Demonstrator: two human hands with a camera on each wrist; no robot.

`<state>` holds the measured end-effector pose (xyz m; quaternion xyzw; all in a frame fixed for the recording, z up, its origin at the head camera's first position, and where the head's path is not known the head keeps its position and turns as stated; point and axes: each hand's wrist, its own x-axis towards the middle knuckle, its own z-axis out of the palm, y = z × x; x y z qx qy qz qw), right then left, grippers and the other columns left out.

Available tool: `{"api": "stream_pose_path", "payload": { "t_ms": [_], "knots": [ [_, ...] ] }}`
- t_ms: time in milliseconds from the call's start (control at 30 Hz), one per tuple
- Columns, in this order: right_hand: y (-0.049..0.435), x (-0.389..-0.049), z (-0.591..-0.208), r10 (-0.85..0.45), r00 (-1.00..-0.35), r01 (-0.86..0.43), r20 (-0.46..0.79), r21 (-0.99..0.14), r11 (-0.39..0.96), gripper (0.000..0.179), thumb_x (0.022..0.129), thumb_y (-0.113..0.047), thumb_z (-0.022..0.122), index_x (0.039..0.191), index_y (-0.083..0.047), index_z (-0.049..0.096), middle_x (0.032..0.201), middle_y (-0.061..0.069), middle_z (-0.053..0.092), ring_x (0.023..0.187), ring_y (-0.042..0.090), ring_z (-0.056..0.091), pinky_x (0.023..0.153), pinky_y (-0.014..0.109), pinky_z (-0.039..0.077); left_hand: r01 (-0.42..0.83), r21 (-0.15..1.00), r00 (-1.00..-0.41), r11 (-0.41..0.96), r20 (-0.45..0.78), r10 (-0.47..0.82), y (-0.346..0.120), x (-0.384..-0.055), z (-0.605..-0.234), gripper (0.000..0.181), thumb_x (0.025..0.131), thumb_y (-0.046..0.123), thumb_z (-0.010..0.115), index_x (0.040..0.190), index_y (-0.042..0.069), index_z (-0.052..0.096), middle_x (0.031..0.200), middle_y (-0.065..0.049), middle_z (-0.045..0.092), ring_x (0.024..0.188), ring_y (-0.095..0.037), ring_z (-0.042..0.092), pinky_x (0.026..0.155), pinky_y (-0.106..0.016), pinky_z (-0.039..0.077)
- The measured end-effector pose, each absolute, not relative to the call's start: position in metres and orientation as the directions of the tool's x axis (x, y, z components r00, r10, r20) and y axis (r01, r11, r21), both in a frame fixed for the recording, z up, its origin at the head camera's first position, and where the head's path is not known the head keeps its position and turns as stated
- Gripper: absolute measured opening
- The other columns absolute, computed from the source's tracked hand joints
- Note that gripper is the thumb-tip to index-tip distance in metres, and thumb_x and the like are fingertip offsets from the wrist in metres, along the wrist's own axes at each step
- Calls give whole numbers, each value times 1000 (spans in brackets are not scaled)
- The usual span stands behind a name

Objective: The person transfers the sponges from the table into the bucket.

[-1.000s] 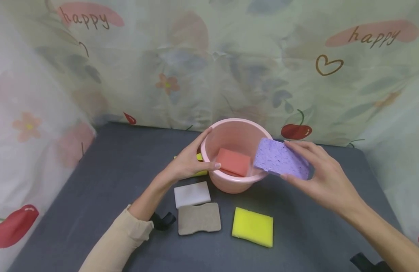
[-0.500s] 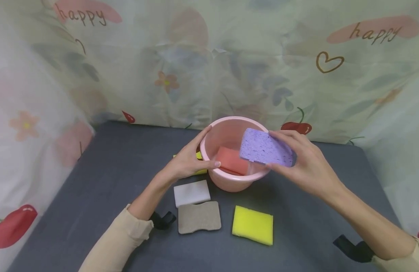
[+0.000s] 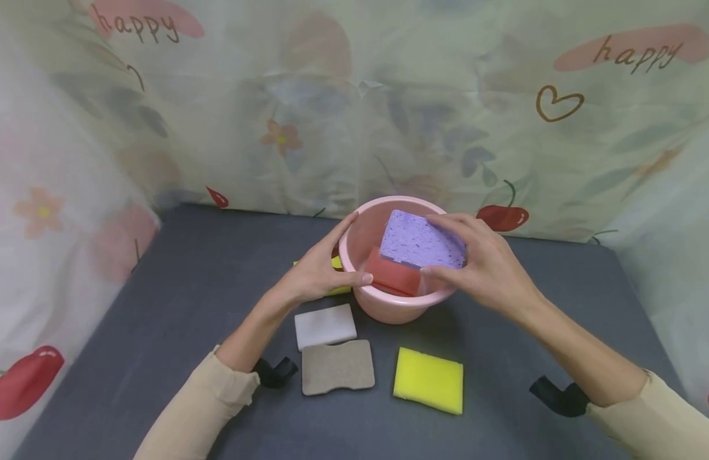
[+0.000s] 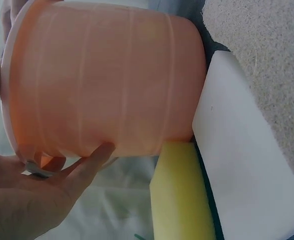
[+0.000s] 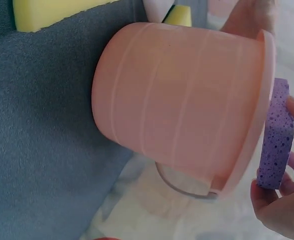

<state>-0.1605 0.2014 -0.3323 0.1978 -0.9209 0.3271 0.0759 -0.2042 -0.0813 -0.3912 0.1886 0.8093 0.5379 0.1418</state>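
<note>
A pink bucket stands upright on the table. My left hand grips its left rim, the thumb over the front edge and the fingers against the outer wall. A purple sponge, speckled with pores, is pinched along its right end by my right hand. It hangs over the bucket's mouth, just above the rim in the right wrist view, where its narrow side shows. Inside the bucket lies a red sponge, partly covered by the purple one.
Left of the bucket lie a white sponge, a grey-beige sponge touching it, and a yellow sponge half hidden by my left hand. Another yellow sponge lies in front. A patterned curtain encloses the table.
My right hand has carried the purple sponge leftward and slightly up in view, from the bucket's right rim to over its mouth. My left hand keeps its grip on the rim.
</note>
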Motion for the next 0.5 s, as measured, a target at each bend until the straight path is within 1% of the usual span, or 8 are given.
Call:
{"api": "stream_pose_path", "payload": {
  "t_ms": [100,300,500],
  "knots": [
    [198,-164,-336,-321,-913,-409,254,-590,696,76,77,-28,87,145,-18,53,132,7,55,115,25,51,90,47,47,143,929,-887,340,-33,461,-82,-204,-391,108,77,35,86,158,38,16,158,4,31,132,-19,44,99,-40,48],
    [191,-169,-340,-333,-918,-394,216,-591,704,80,75,-26,88,146,-18,52,133,9,52,114,27,50,89,47,48,136,937,-884,323,-33,467,-82,-205,-391,108,77,34,86,159,37,16,158,5,30,132,-18,43,98,-39,49],
    [184,-171,-344,-350,-914,-399,202,-590,701,75,74,-23,89,141,-14,56,133,9,52,114,27,51,91,48,48,147,939,-879,310,-20,477,-83,-205,-393,107,79,29,86,159,37,15,157,3,31,131,-20,44,96,-39,50]
  ]
}}
